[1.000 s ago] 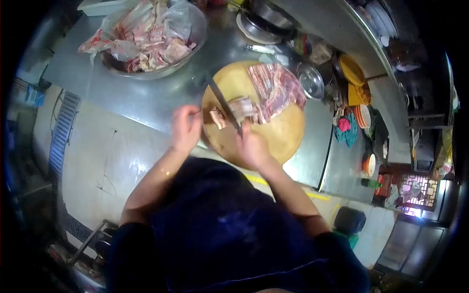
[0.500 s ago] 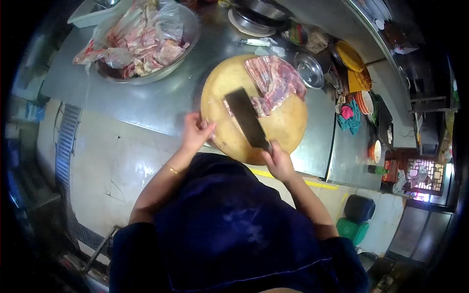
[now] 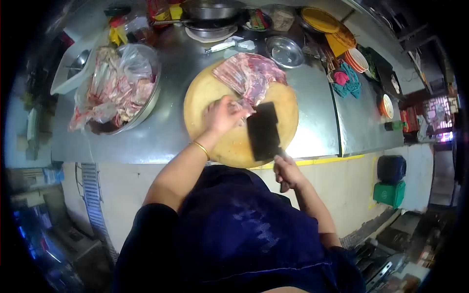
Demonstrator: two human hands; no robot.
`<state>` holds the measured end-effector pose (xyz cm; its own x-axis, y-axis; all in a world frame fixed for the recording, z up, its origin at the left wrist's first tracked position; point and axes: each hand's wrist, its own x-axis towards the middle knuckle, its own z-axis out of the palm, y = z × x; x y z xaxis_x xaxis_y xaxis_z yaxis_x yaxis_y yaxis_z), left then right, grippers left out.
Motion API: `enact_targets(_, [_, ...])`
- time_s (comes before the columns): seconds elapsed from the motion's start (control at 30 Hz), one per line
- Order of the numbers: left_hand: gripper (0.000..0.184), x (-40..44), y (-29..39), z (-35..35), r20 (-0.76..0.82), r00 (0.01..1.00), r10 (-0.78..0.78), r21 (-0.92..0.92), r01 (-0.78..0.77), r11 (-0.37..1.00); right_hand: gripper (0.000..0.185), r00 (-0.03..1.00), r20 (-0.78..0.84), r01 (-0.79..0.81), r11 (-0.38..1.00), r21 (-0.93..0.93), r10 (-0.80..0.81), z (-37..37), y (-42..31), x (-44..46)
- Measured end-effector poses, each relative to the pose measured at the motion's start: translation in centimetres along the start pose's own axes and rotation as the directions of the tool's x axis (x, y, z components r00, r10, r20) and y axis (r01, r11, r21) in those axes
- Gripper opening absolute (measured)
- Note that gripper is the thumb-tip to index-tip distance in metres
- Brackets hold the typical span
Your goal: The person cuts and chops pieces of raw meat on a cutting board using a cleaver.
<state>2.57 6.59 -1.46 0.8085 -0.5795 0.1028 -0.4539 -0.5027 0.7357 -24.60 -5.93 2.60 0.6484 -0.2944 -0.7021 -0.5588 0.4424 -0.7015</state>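
A slab of raw ribs (image 3: 251,73) lies at the back of the round wooden chopping board (image 3: 205,90). My left hand (image 3: 224,116) is over the middle of the board, its fingers closed on small meat pieces (image 3: 245,110) just in front of the slab. The cleaver (image 3: 263,132) has its broad dark blade over the board's right half, beside those pieces. Its handle is in my right hand (image 3: 288,173), which is closed around it near the board's front edge.
A metal bowl (image 3: 155,93) of raw meat and plastic bags stands at the left, beside a white tray (image 3: 61,80). Behind the board are a white-handled tool (image 3: 222,46), a metal dish (image 3: 285,52) and stacked pans (image 3: 210,31). A teal cloth (image 3: 349,87) lies at the right.
My left hand has moved from the board's left edge to the small pieces in the middle. The cleaver has moved right and turned more upright. The view has shifted.
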Motion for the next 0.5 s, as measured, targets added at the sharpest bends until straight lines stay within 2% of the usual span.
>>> enact_targets(0.03, [0.051, -1.1, 2.0, -1.1, 0.062, 0.994, 0.089, 0.179, -0.098, 0.979, 0.035, 1.000, 0.003, 0.005, 0.998, -0.056, -0.005, 1.2, 0.2, 0.4])
enact_targets(0.07, [0.068, -2.0, 2.3, -1.1, 0.078, 0.989, 0.126, 0.206, -0.140, 0.968, 0.036, 0.999, 0.032, 0.015, 0.996, -0.089, -0.012, 1.9, 0.2, 0.4])
enact_targets(0.13, [0.069, -2.8, 1.9, -0.7, 0.001, 0.984, 0.176, 0.176, -0.173, 0.969, 0.040, 0.993, 0.117, 0.045, 0.985, -0.168, -0.026, 4.0, -0.8, 0.3])
enact_targets(0.2, [0.070, -3.7, 0.6, -0.8, -0.098, 0.978, 0.182, 0.157, -0.165, 0.974, 0.040, 0.991, 0.130, 0.076, 0.964, -0.257, -0.044, 6.5, -2.4, -0.9])
enact_targets(0.23, [0.071, -4.0, 0.5, -1.6, -0.165, 0.966, 0.202, 0.126, -0.182, 0.975, 0.040, 0.989, 0.140, 0.095, 0.948, -0.305, -0.054, 7.4, -2.7, -1.1])
enact_targets(0.3, [0.074, -3.6, -0.4, -3.0, -0.302, 0.948, 0.098, -0.261, -0.181, 0.948, 0.032, 0.955, 0.232, 0.258, 0.904, -0.342, -0.185, 9.2, -3.3, -0.1])
enact_targets(0.37, [0.078, -2.5, -0.3, -7.9, -0.504, 0.842, 0.192, -0.121, -0.289, 0.950, 0.024, 0.905, 0.303, 0.401, 0.838, -0.371, -0.298, 12.5, -6.9, -1.1])
enact_targets(0.4, [0.081, -1.4, -1.5, -9.9, -0.549, 0.812, 0.196, -0.138, -0.319, 0.937, 0.023, 0.855, 0.377, 0.485, 0.807, -0.337, -0.357, 14.2, -8.4, -0.9])
enact_targets(0.43, [0.083, -0.7, -1.6, -13.0, -0.583, 0.782, 0.219, -0.081, -0.324, 0.943, 0.023, 0.818, 0.417, 0.540, 0.779, -0.317, -0.397, 15.9, -9.6, -0.4])
enact_targets(0.5, [0.076, 0.9, -3.4, -18.6, -0.631, 0.745, 0.218, -0.057, -0.325, 0.944, 0.024, 0.768, 0.463, 0.597, 0.756, -0.269, -0.442, 18.7, -11.1, 0.5])
